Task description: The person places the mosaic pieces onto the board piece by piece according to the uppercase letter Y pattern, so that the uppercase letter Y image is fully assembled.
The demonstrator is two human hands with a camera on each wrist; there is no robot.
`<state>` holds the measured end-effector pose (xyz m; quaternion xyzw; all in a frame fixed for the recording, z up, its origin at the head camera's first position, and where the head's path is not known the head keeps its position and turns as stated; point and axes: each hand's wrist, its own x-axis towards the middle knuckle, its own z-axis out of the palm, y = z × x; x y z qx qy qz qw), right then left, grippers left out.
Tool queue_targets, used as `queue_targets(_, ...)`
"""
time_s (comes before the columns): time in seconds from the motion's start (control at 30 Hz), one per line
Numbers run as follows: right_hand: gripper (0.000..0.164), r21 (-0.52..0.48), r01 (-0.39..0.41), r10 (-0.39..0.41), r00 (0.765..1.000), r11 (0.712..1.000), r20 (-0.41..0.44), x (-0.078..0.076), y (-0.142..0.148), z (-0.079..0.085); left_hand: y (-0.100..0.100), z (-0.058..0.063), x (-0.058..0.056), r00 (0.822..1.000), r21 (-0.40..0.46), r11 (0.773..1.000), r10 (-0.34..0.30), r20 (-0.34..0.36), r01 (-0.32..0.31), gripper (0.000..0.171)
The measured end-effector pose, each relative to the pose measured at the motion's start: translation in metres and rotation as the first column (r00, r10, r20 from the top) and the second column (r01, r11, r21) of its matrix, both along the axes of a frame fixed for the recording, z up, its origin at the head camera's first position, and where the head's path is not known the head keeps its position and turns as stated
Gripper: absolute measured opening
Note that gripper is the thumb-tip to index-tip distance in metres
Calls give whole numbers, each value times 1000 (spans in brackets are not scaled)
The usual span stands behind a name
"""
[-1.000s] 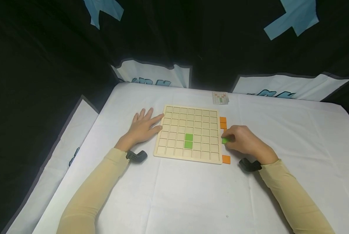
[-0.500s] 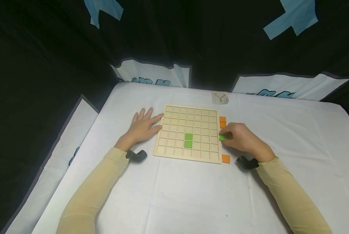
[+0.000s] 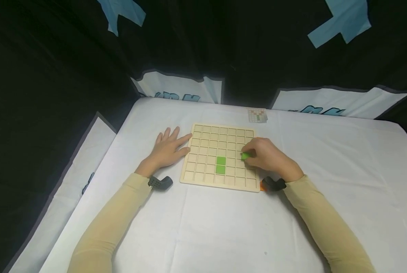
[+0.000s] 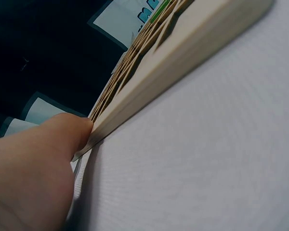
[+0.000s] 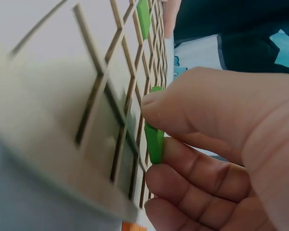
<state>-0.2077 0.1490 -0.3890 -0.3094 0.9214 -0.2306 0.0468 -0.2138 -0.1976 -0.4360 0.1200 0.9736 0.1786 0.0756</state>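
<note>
Left hand [image 3: 165,152] spread, right hand [image 3: 267,154] pinching a thin, bright-green, straight-edged tile [image 5: 155,145]

Head view: above, facing forward-down over table [image 3: 223,227]; wrist views: low, close, sharing grid board [image 3: 211,150].

The desk [image 3: 223,227] lies free nearside of the grid board [image 3: 201,158]; the left hand [image 3: 167,149] blocks the grid board's left edge, the right hand [image 3: 266,155] part of its right side.
</note>
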Motion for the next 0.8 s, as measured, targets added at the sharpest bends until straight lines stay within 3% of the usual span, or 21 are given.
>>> queue_targets(0.33, 31, 25, 16, -17, 999, 1000, 40, -6, -18, 0, 0, 1, 0, 1000, -10, 1000, -9, 7, 9, 61)
queue_targets(0.6, 29, -6, -42, 43, 999, 999, 30, -11, -30, -2, -1, 1, -1, 1000, -6, 1000, -11, 11, 11, 61)
queue_targets(0.8, 30, -8, -41, 41, 998, 999, 54, -13, -45, 1, -1, 0, -1, 1000, -7, 1000, 1, 7, -1, 61)
